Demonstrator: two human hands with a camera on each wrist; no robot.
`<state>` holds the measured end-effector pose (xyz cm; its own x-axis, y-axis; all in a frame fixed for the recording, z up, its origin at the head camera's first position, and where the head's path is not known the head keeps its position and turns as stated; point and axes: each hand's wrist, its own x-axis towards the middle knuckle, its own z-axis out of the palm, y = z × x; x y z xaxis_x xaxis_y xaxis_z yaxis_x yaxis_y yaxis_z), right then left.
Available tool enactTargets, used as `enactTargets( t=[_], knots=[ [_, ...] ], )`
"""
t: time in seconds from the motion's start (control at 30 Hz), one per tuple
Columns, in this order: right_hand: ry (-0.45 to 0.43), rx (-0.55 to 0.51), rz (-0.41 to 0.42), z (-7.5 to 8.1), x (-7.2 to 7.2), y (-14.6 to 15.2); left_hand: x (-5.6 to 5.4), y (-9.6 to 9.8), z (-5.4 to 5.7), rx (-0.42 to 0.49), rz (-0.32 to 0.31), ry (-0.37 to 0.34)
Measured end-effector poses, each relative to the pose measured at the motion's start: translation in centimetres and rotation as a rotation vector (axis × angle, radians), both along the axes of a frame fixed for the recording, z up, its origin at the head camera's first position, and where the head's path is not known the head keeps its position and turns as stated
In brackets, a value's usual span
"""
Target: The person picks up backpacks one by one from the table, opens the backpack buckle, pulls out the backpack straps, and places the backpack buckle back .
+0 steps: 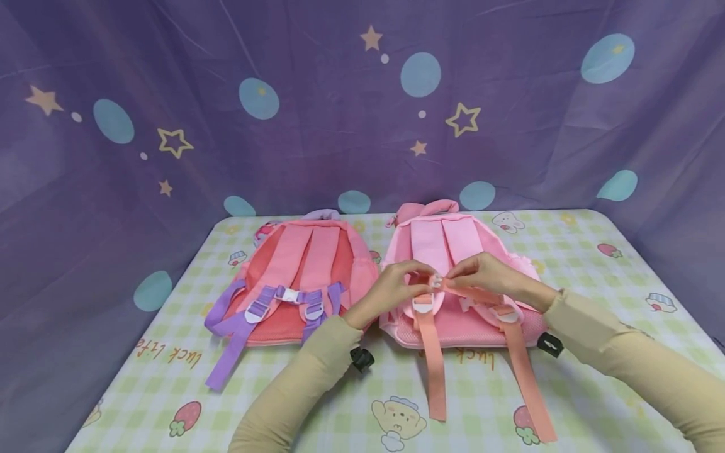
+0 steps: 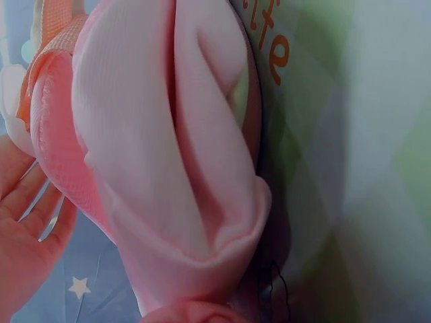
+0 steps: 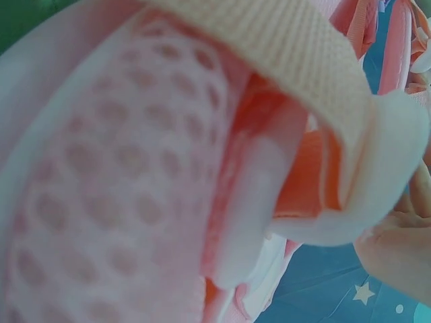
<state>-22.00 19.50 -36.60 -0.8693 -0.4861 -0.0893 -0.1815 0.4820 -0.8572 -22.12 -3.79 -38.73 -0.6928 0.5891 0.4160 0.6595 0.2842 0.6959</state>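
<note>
Already, the coral backpack has its purple straps joined by a white buckle. Beside it on the table, the pink backpack seems to be the unfinished one: the left hand pinches a small white clip and the right hand pinches the orange strap next to it. Whether the clip has latched cannot be told; if not, joining it is probably what remains. Only the left wrist view shows the gathered side pocket; the right wrist view alone reveals webbing looped through a pale adjuster.
</note>
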Motion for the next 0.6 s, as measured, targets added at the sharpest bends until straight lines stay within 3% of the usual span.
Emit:
enactTargets(
  t=[0.27,0.5,0.6],
  knots=[
    [-0.007,-0.037,-0.009,0.12,-0.11,-0.26,-0.07,0.16,-0.12,-0.004,-0.005,0.014],
    [0.016,-0.061,0.020,-0.05,-0.28,-0.35,0.03,0.44,-0.06,-0.014,-0.017,-0.026],
    [-0.019,-0.087,0.017,-0.10,-0.31,-0.44,0.03,0.58,-0.07,-0.022,-0.015,-0.025]
  ],
)
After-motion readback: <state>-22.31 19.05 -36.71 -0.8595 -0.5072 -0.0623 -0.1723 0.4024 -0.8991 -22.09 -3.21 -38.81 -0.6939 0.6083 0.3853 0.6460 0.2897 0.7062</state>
